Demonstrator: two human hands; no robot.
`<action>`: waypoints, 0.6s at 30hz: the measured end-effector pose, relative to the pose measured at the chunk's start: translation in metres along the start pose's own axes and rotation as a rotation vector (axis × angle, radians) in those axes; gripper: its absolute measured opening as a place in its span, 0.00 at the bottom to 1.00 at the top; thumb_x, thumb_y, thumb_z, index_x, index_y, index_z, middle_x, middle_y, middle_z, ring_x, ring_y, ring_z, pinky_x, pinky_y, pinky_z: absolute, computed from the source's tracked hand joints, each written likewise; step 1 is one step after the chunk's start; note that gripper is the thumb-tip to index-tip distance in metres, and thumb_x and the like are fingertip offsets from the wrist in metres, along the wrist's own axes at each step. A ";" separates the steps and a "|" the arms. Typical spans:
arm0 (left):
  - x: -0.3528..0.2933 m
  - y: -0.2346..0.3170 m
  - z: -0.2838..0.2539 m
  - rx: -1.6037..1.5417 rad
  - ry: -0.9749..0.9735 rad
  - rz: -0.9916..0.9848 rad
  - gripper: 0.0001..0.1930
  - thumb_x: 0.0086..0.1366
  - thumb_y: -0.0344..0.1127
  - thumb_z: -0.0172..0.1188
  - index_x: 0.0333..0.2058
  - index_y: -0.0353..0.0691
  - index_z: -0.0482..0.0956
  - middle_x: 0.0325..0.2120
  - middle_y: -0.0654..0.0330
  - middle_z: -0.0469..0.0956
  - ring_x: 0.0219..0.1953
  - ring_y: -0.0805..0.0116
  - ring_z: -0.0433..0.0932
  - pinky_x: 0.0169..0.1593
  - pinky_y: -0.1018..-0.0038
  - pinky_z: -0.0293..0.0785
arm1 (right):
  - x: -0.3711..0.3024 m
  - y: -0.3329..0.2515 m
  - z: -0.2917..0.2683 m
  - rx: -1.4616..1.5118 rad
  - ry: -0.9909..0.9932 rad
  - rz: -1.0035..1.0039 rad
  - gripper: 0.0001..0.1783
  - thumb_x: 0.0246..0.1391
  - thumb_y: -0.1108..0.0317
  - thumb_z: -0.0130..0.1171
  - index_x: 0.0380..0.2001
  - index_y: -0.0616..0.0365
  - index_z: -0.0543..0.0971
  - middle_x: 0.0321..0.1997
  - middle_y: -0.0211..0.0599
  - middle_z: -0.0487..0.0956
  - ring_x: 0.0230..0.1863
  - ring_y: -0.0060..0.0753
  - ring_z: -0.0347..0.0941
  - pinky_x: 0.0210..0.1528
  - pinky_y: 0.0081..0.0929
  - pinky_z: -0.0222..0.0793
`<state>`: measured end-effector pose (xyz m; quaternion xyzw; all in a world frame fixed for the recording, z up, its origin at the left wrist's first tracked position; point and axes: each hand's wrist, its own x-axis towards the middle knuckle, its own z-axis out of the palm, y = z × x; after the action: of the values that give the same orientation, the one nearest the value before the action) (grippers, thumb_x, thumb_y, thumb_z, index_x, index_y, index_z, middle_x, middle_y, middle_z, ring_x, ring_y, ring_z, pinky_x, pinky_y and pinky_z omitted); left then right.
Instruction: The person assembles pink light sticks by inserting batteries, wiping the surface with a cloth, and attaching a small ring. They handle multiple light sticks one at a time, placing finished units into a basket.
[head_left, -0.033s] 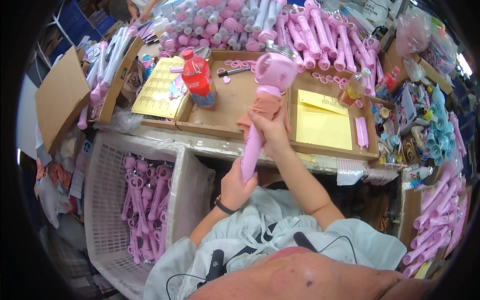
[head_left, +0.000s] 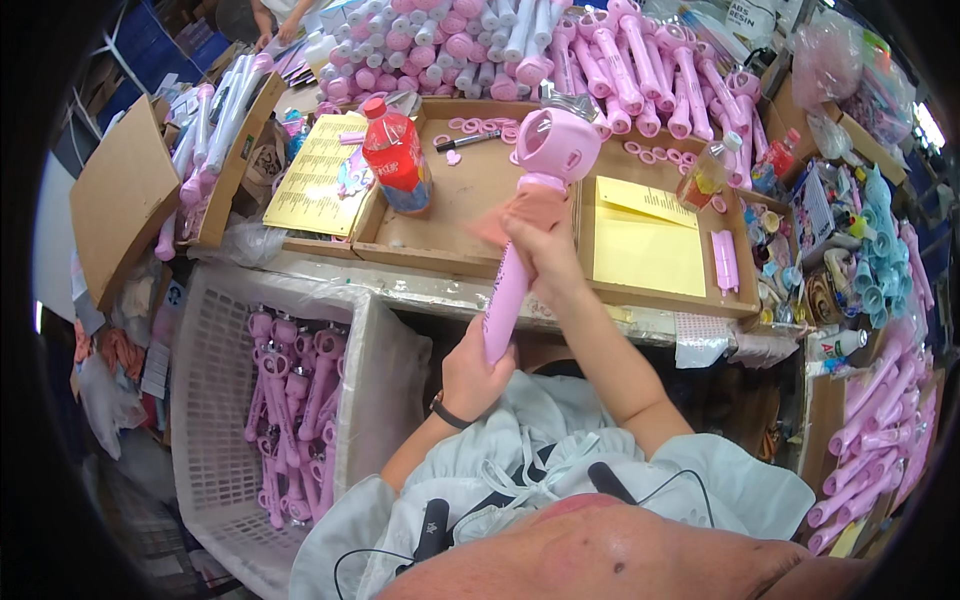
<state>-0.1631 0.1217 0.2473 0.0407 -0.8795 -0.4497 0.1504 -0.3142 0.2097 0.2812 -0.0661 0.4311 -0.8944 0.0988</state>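
Observation:
A pink toy wand [head_left: 507, 300] with a hollow round head and a silvery crown-like top stands tilted in front of me. My left hand [head_left: 475, 370] is closed round the lower end of its handle. Higher up, just under the head, my right hand [head_left: 545, 250] presses a peach-coloured cloth [head_left: 530, 212] round the wand. One corner of that cloth sticks out to the left. The fingers of my right hand partly hide the handle. Behind the wand lies a shallow cardboard tray [head_left: 450, 258] on the bench.
A red-labelled bottle [head_left: 397, 160], a black marker [head_left: 468, 141] and pink rings [head_left: 660, 155] are in the trays. Yellow paper [head_left: 645, 255] lies at right. A white basket [head_left: 215, 420] of pink wands stands left below. Wands [head_left: 640, 70] are heaped at the back.
The cloth's loose corner now flares out further left, and my right hand has turned slightly on the handle. The wand's head has shifted a little right and down. My left hand stays put.

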 end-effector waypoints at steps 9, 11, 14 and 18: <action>-0.004 -0.016 0.001 -1.410 -0.829 -0.373 0.29 0.56 0.37 0.59 0.53 0.35 0.59 0.23 0.56 0.70 0.22 0.64 0.71 0.28 0.69 0.69 | 0.019 -0.027 -0.011 0.689 -0.327 0.279 0.30 0.46 0.55 0.60 0.49 0.59 0.67 0.42 0.41 0.75 0.38 0.39 0.77 0.31 0.33 0.78; -0.008 -0.018 0.003 -1.867 -1.045 -0.379 0.30 0.58 0.43 0.56 0.55 0.34 0.58 0.19 0.57 0.66 0.19 0.66 0.67 0.24 0.70 0.63 | 0.014 -0.026 -0.003 0.669 -0.423 0.098 0.32 0.48 0.53 0.58 0.52 0.59 0.64 0.44 0.43 0.75 0.39 0.40 0.77 0.33 0.34 0.78; -0.012 -0.021 0.001 -1.743 -0.941 -0.399 0.32 0.60 0.51 0.53 0.55 0.34 0.59 0.21 0.56 0.68 0.19 0.65 0.68 0.24 0.69 0.64 | 0.009 -0.032 0.001 0.623 -0.357 0.031 0.34 0.50 0.52 0.57 0.55 0.59 0.61 0.49 0.45 0.73 0.43 0.40 0.75 0.36 0.34 0.78; -0.001 -0.022 0.000 -1.565 -0.325 -0.560 0.27 0.67 0.52 0.41 0.52 0.32 0.65 0.36 0.52 0.74 0.38 0.61 0.74 0.44 0.64 0.72 | 0.015 -0.035 -0.012 0.466 -0.320 0.060 0.23 0.53 0.58 0.55 0.48 0.59 0.65 0.38 0.38 0.75 0.35 0.30 0.75 0.32 0.26 0.75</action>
<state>-0.1636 0.1093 0.2296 0.0760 -0.2828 -0.9498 -0.1101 -0.3356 0.2368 0.3012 -0.1690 0.1943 -0.9444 0.2045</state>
